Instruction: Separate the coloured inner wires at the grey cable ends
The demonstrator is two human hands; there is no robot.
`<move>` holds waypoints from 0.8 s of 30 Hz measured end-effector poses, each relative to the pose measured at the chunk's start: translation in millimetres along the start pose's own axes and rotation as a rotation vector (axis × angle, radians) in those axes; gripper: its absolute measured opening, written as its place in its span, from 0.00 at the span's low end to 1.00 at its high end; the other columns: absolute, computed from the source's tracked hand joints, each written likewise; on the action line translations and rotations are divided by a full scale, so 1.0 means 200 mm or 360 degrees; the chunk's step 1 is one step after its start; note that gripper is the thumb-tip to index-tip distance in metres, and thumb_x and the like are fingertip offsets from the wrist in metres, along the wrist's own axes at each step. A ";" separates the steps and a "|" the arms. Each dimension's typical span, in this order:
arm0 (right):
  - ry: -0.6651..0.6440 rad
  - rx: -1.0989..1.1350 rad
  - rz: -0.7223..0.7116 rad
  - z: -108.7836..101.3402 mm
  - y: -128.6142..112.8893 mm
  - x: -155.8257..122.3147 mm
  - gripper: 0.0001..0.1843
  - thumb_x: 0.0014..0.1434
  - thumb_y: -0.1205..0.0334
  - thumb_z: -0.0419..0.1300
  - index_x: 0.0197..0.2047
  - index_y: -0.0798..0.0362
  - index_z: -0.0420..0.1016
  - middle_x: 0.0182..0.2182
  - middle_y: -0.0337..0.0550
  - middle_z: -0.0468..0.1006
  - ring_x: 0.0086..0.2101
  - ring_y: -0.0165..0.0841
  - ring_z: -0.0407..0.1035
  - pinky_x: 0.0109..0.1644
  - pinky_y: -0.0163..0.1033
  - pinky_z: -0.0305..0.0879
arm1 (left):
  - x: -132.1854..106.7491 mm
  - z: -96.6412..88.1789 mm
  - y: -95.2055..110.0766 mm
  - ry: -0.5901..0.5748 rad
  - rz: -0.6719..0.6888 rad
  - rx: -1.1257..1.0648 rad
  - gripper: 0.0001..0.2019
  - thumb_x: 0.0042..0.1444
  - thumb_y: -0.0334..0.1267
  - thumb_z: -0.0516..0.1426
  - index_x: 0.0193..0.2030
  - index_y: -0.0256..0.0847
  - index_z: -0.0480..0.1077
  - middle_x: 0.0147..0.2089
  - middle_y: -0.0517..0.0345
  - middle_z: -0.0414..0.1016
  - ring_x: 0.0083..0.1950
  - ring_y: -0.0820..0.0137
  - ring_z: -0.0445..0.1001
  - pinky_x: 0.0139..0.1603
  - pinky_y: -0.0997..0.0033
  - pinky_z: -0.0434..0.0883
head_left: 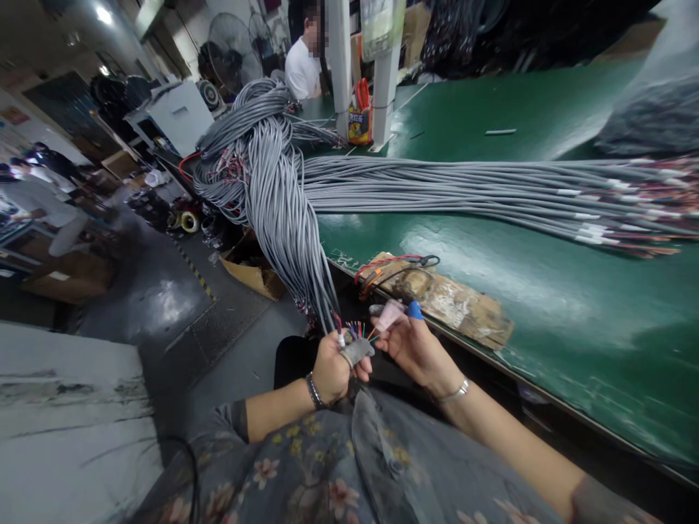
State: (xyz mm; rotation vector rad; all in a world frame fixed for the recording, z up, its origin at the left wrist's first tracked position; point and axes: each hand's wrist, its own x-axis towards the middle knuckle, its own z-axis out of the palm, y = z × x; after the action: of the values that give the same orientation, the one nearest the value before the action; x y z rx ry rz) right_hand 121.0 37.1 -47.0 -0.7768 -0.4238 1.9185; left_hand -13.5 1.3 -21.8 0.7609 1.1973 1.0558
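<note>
My left hand [334,366] is closed round the end of a grey cable [328,309] that hangs down from a big bundle of grey cables [273,182]. Thin coloured wires [357,330] fan out of the cable end between my hands. My right hand [409,342], with taped fingertips and a blue cot on one finger, pinches at those coloured wires. Both hands sit just below the edge of the green table [491,262].
More grey cables with coloured ends [546,193] lie across the green table. A worn wooden block with red and black leads [437,295] sits at the table edge. A person in a white shirt [303,65] stands at the far end. Boxes [254,276] and clutter fill the floor left.
</note>
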 end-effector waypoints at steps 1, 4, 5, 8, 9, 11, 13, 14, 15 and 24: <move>0.0005 -0.0012 -0.0019 0.00 0.00 0.00 0.25 0.37 0.36 0.68 0.28 0.49 0.79 0.25 0.39 0.77 0.24 0.28 0.66 0.27 0.32 0.67 | 0.00 0.00 0.00 0.0023 0.0024 -0.0008 0.22 0.35 0.55 0.65 0.21 0.37 0.65 0.14 0.62 0.68 0.11 0.78 0.62 0.12 0.79 0.56; 0.0053 -0.0092 -0.0151 0.02 -0.01 -0.01 0.20 0.38 0.43 0.71 0.28 0.50 0.79 0.24 0.37 0.75 0.24 0.27 0.64 0.26 0.31 0.65 | 0.01 -0.01 0.00 0.0108 0.0095 -0.0028 0.22 0.36 0.55 0.65 0.22 0.38 0.66 0.14 0.62 0.69 0.12 0.78 0.63 0.12 0.80 0.56; 0.0061 -0.0121 -0.0182 0.02 -0.01 -0.02 0.20 0.39 0.43 0.71 0.28 0.51 0.78 0.23 0.36 0.74 0.23 0.26 0.64 0.26 0.30 0.65 | 0.01 -0.01 0.00 0.0130 0.0113 -0.0024 0.21 0.37 0.54 0.65 0.22 0.37 0.66 0.14 0.62 0.69 0.12 0.78 0.63 0.12 0.80 0.56; 0.0053 -0.0159 -0.0206 0.03 -0.01 -0.03 0.21 0.41 0.42 0.70 0.26 0.52 0.77 0.22 0.36 0.72 0.23 0.25 0.62 0.25 0.30 0.64 | 0.03 0.00 -0.01 0.0145 0.0145 0.0006 0.20 0.39 0.52 0.65 0.23 0.37 0.66 0.15 0.62 0.70 0.12 0.78 0.64 0.12 0.81 0.56; 0.0049 -0.0161 -0.0209 0.03 -0.02 -0.03 0.21 0.41 0.42 0.70 0.25 0.52 0.77 0.22 0.36 0.72 0.22 0.25 0.62 0.25 0.30 0.64 | 0.03 0.00 -0.01 0.0139 0.0148 0.0013 0.19 0.39 0.52 0.65 0.23 0.37 0.66 0.15 0.62 0.70 0.12 0.78 0.64 0.13 0.81 0.56; 0.0050 -0.0160 -0.0220 0.04 -0.02 -0.04 0.20 0.41 0.43 0.70 0.25 0.52 0.77 0.22 0.35 0.71 0.22 0.25 0.61 0.25 0.30 0.63 | 0.04 0.00 -0.02 0.0128 0.0141 0.0018 0.20 0.39 0.52 0.65 0.23 0.38 0.65 0.15 0.63 0.69 0.12 0.78 0.64 0.13 0.80 0.57; 0.0062 -0.0157 -0.0216 0.04 -0.02 -0.04 0.20 0.41 0.43 0.70 0.25 0.52 0.77 0.21 0.36 0.71 0.22 0.25 0.61 0.25 0.30 0.63 | 0.04 0.01 -0.02 0.0126 0.0121 0.0015 0.20 0.38 0.52 0.65 0.23 0.38 0.65 0.15 0.63 0.68 0.12 0.77 0.64 0.12 0.80 0.57; 0.0074 -0.0152 -0.0213 0.04 -0.02 -0.04 0.20 0.41 0.43 0.70 0.25 0.52 0.77 0.22 0.36 0.72 0.23 0.25 0.62 0.25 0.30 0.64 | 0.04 0.01 -0.02 0.0126 0.0110 0.0013 0.21 0.37 0.53 0.65 0.23 0.38 0.65 0.15 0.63 0.68 0.12 0.77 0.64 0.12 0.80 0.57; 0.0091 -0.0144 -0.0212 0.05 -0.01 -0.03 0.20 0.41 0.43 0.70 0.25 0.52 0.78 0.22 0.36 0.73 0.23 0.25 0.62 0.26 0.30 0.64 | 0.04 0.01 -0.02 0.0126 0.0099 0.0012 0.21 0.37 0.53 0.65 0.23 0.38 0.64 0.14 0.63 0.68 0.12 0.78 0.64 0.12 0.80 0.57; 0.0225 -0.0087 -0.0225 0.05 0.00 -0.02 0.15 0.44 0.48 0.69 0.27 0.50 0.79 0.26 0.39 0.78 0.28 0.31 0.69 0.30 0.34 0.67 | 0.03 0.02 -0.02 0.0071 0.0029 0.0042 0.23 0.36 0.55 0.65 0.23 0.38 0.63 0.14 0.64 0.67 0.12 0.78 0.63 0.12 0.80 0.57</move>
State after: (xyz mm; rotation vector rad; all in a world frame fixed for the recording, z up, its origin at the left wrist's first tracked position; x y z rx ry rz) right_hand 115.1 33.5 -38.1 -0.8890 -0.4337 1.7150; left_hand -8.6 6.3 -27.6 0.7734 1.2462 1.0786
